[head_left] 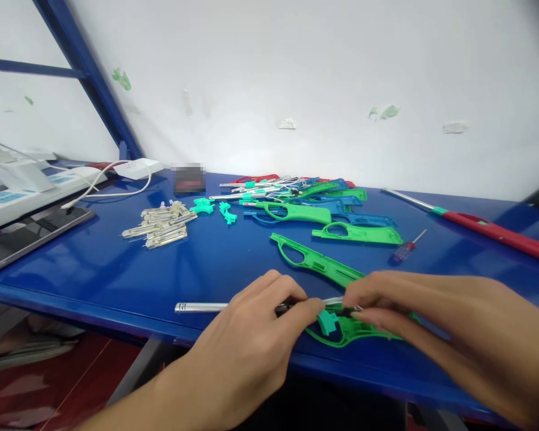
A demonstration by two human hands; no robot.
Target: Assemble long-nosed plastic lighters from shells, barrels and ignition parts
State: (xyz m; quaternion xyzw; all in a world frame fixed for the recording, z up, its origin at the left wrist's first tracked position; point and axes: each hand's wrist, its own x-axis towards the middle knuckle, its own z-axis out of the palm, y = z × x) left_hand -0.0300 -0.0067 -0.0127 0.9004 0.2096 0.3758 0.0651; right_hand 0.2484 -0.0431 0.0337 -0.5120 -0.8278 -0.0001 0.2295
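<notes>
Green shell: the near green half [372, 331] lies at the near edge of the blue table [130, 281], under your fingers.
Teal piece: it [327, 323] sits at the shell's left end, by your left thumb.
Silver tube: it [200, 307] pokes out left from under your left hand.
Left hand: yours [256, 332] is curled round the tube's right part, gripping it.
Right hand: yours [424, 308] has finger and thumb close together over the shell; I cannot tell what they pinch.
Farther: another green half [326, 266] lies just beyond.
Right side: a little screwdriver [404, 251].
</notes>
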